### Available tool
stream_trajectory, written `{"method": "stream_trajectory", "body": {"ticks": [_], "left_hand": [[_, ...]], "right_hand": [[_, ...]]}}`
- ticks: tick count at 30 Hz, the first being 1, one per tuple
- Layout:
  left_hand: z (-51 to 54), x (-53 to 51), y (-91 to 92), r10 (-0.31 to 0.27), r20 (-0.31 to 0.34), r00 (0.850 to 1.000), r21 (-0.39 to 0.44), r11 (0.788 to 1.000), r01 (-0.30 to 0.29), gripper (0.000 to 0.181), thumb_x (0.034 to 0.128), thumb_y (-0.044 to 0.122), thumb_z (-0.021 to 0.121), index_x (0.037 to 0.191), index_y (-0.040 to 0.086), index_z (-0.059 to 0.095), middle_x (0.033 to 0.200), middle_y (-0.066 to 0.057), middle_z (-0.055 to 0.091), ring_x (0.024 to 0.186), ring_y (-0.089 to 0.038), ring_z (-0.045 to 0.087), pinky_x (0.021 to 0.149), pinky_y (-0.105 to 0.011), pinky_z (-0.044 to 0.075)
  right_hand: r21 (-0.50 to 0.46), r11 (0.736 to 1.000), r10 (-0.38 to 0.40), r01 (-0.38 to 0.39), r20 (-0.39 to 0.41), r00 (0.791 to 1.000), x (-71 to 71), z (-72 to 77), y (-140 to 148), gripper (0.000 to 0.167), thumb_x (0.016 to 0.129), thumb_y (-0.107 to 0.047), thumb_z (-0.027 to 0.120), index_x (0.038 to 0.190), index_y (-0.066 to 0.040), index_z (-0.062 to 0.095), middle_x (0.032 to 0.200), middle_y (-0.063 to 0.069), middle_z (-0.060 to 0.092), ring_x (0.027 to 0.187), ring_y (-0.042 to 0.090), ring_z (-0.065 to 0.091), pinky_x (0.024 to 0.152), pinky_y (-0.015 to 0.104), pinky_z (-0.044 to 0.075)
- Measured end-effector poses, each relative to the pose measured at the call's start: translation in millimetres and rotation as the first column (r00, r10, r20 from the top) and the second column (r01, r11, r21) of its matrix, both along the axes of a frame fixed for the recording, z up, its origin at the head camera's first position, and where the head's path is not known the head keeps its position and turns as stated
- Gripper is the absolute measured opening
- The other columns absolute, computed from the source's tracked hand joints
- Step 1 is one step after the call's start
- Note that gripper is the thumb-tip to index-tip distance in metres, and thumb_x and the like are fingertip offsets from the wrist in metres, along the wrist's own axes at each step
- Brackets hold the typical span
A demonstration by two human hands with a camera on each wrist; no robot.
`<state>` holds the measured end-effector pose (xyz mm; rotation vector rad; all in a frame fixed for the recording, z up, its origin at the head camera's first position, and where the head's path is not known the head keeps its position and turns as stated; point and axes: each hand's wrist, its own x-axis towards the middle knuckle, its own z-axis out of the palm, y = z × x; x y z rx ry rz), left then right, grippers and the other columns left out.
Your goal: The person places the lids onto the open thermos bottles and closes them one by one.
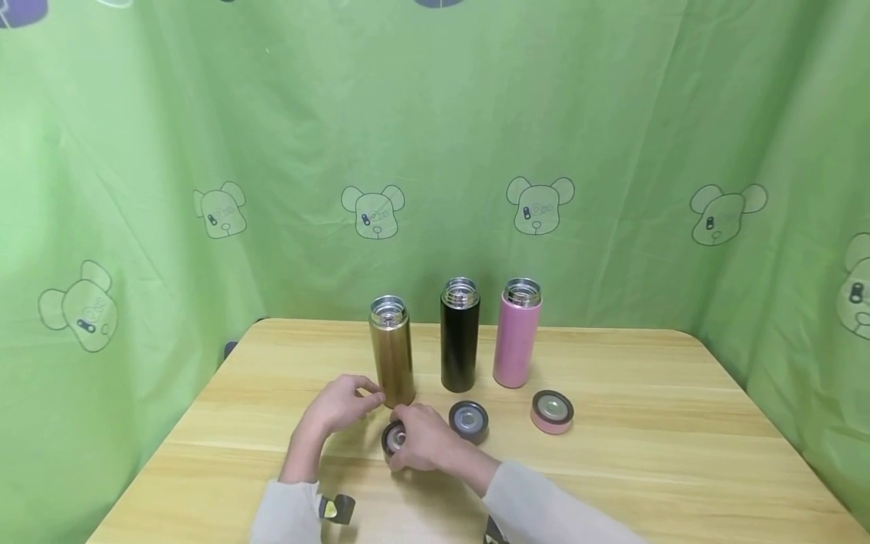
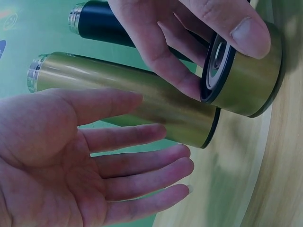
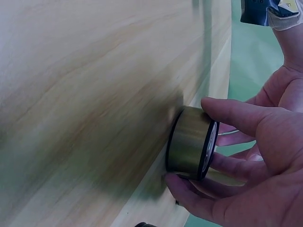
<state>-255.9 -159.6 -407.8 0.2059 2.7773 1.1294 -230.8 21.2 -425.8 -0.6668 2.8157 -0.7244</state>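
Note:
A gold bottle point(image 1: 394, 363) stands upright without its lid, its steel mouth showing. Just in front of it, the gold lid point(image 3: 189, 142) is pinched at its rim by the thumb and fingers of my right hand point(image 1: 430, 440). The lid's inner side faces up; I cannot tell whether it touches the table. My left hand point(image 2: 94, 156) holds nothing, with its fingers fairly straight beside the gold bottle's lower part. In the head view its fingertips come close to the bottle; contact is unclear.
A black bottle point(image 1: 459, 347) and a pink bottle point(image 1: 516, 344) stand lidless to the right. A dark lid point(image 1: 469, 421) and a pink lid point(image 1: 552, 412) lie inner side up in front of them. Behind the wooden table point(image 1: 646, 453) hangs a green curtain point(image 1: 448, 113).

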Motion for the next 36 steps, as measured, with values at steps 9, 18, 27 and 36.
{"method": "stream_trajectory", "body": {"ticks": [9,18,27,36], "left_hand": [[-3.8,-0.5,-1.4,0.005,0.002,1.000,0.014,1.000,-0.005,0.027,0.0969,0.028,0.066,0.113,0.007,0.073,0.096,-0.010,0.074,0.083,-0.024,0.070,0.073,-0.039,0.057],[-4.5,-3.4,-0.3,0.115,-0.023,0.993,0.030,0.993,-0.114,0.050,0.0958,0.043,0.067,0.123,0.001,0.064,0.111,-0.018,0.072,0.098,-0.030,0.070,0.083,-0.048,0.059],[-3.0,-5.4,4.6,0.228,-0.061,0.972,0.132,0.967,-0.219,0.081,0.0910,0.059,0.066,0.146,0.004,0.045,0.133,-0.027,0.062,0.116,-0.041,0.064,0.093,-0.054,0.055],[-3.3,-7.6,16.9,0.280,-0.087,0.956,0.219,0.942,-0.255,0.096,0.0866,0.067,0.066,0.153,0.005,0.035,0.141,-0.032,0.055,0.129,-0.046,0.056,0.101,-0.059,0.051]], "right_hand": [[-0.053,0.998,-0.045,0.045,0.004,0.999,3.6,-1.4,1.0,0.062,0.063,-0.021,0.088,0.118,-0.004,0.065,0.104,0.009,0.067,0.101,0.029,0.063,0.090,0.045,0.055],[-0.090,0.993,-0.072,0.072,-0.005,0.997,3.4,1.2,5.8,0.059,0.062,-0.024,0.087,0.114,-0.004,0.067,0.101,0.008,0.067,0.097,0.026,0.062,0.086,0.045,0.055],[-0.104,0.990,-0.095,0.094,-0.001,0.996,1.2,5.4,14.4,0.060,0.061,-0.028,0.086,0.115,-0.008,0.068,0.100,0.007,0.063,0.093,0.024,0.058,0.080,0.046,0.053],[-0.129,0.986,-0.111,0.104,-0.052,0.992,-2.2,13.8,28.8,0.058,0.061,-0.028,0.085,0.113,-0.009,0.068,0.098,0.004,0.066,0.096,0.022,0.058,0.079,0.045,0.053]]}}
